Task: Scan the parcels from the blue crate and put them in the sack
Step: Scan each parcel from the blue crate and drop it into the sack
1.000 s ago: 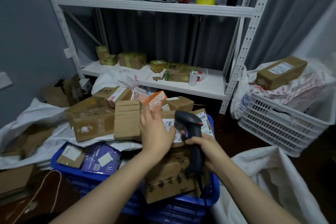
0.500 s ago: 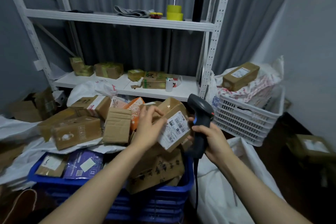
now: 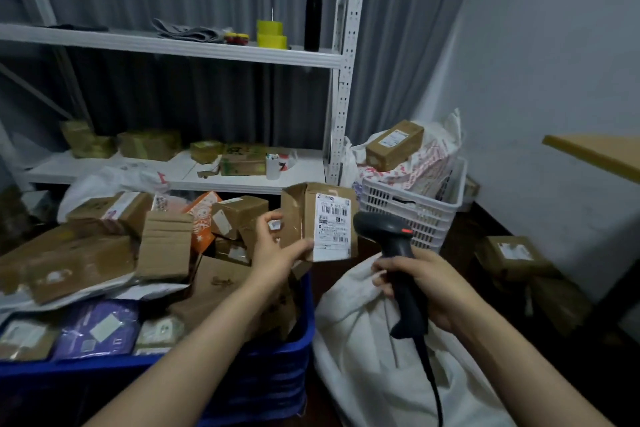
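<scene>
My left hand (image 3: pixel 273 251) holds a small brown cardboard parcel (image 3: pixel 313 218) upright, its white barcode label facing me, above the right end of the blue crate (image 3: pixel 277 357). My right hand (image 3: pixel 426 284) grips the black handheld scanner (image 3: pixel 394 253) by its handle, with the scanner head just right of the parcel's label. The white sack (image 3: pixel 374 364) lies on the floor right of the crate, under the scanner. The crate holds several cardboard parcels and a purple mailer (image 3: pixel 98 328).
A white metal shelf rack (image 3: pixel 341 80) with boxes stands behind. At the right is a white plastic basket (image 3: pixel 412 208) with bags and a box. More boxes (image 3: pixel 512 255) sit on the floor under a wooden table edge (image 3: pixel 595 152). Loose parcels pile at the left.
My left hand has lifted the parcel out of the crate and carried it right, turning the label toward the scanner. The scanner moved right over the sack. My view swung right.
</scene>
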